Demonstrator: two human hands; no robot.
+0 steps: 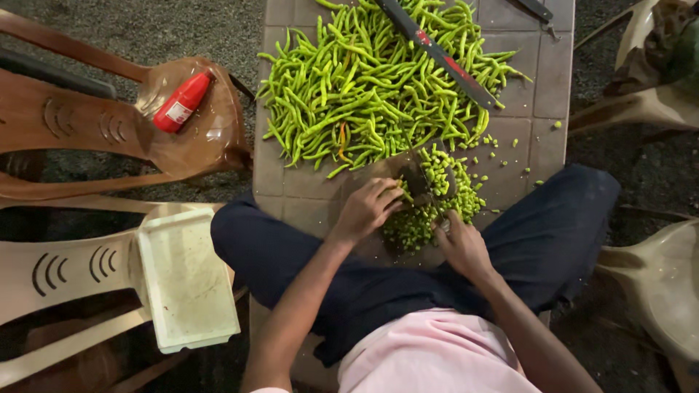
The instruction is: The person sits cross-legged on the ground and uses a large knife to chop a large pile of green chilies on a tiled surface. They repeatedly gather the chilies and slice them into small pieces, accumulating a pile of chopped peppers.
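The person sits at a tiled worktop [291,193] with both hands working over a heap of chopped green chilli pieces [426,218]. The left hand [366,209] is curled, fingertips bent down onto a small bunch of chillies just at the edge of the blade, pinning them in place. The right hand [460,246] is closed low beside the chopped heap; it seems to grip the handle of the cleaver [426,175], though the handle itself is hidden under the hand and the pieces, so the grip cannot be made out fully. The cleaver's broad blade lies between the two hands and just beyond them, its flat carrying cut pieces. Further ahead of both hands sits the large pile of whole green chillies [364,87], their long axes running mostly away from the person and fanning outward; the left hand is the nearer one to its closest edge. A long knife with a red and black handle [437,52] rests diagonally on top of that pile. Off to the left of the left hand, a brown plastic chair [204,138] holds a red bottle [182,102], and nearer still a pale tray [186,280] rests on a beige chair [65,273].
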